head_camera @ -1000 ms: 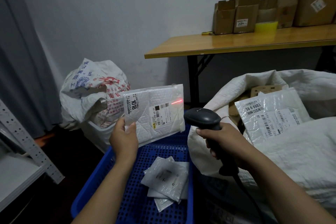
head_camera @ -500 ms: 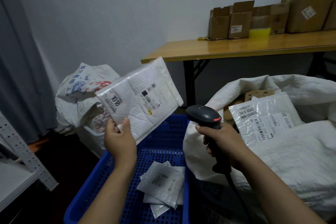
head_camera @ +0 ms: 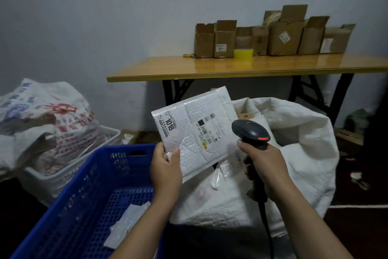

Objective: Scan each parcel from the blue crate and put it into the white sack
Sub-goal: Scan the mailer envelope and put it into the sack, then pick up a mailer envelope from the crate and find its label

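Head view. Left hand point(head_camera: 165, 171) pinches the lower left corner of a white bubble mailer point(head_camera: 195, 132), thumb on the front and fingers behind. The mailer is tilted, label side to the camera ("1018" printed on its left part), raised above the near edge of the white sack point(head_camera: 304, 153) and just right of the blue crate point(head_camera: 130, 150).

Right hand point(head_camera: 266, 166) is wrapped round the grip of a black barcode scanner point(head_camera: 251, 132), red light showing on its head. The scanner head overlaps the mailer's right edge. Its cable point(head_camera: 266, 227) drops along the right forearm.

The mailer and scanner hide most of the sack's mouth; a corner of a brown carton point(head_camera: 245, 114) shows inside. A flat clear-wrapped parcel point(head_camera: 128, 223) lies in the crate, partly covered by the left forearm.

Around: a printed woven bag point(head_camera: 48, 116) on a white basket point(head_camera: 69, 172) at left. The wooden counter point(head_camera: 231, 67) behind carries a row of cardboard boxes point(head_camera: 281, 36) and a yellow tape roll point(head_camera: 243, 53).
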